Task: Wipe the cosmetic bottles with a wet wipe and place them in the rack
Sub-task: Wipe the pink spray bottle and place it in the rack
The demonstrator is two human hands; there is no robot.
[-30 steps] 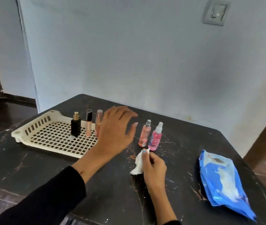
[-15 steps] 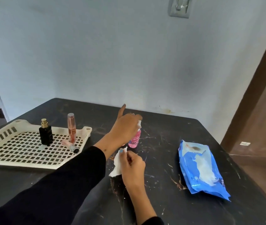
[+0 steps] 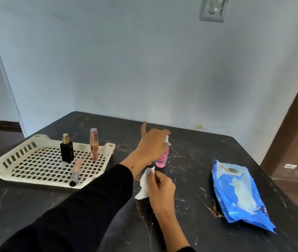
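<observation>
— What did the hands hold?
— The left hand [image 3: 153, 142] gripped the pink spray bottle [image 3: 162, 158] standing on the dark worktop [image 3: 199, 179]; the right hand [image 3: 162, 188] pinched the white wet wipe [image 3: 143, 186], beside the cream plastic rack [image 3: 2, 164].

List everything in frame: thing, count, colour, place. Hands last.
rack: 1, cream, left on the table
black bottle: 1, black with gold cap, upright in the rack
tall tube: 1, peach-pink, upright in the rack near its far right corner
fallen tube: 1, pink with silver end, lying in the rack
pink spray bottle: 1, bright pink, upright on the table under the left hand
second bottle: only a sliver shows behind the left wrist
wet wipe: 1, white, held by the right hand
wipes pack: 1, blue, right on the table
table: 1, black marbled
wall switch: 1, grey, on the wall
left hand: grips the spray bottle top
right hand: pinches the wipe
</observation>
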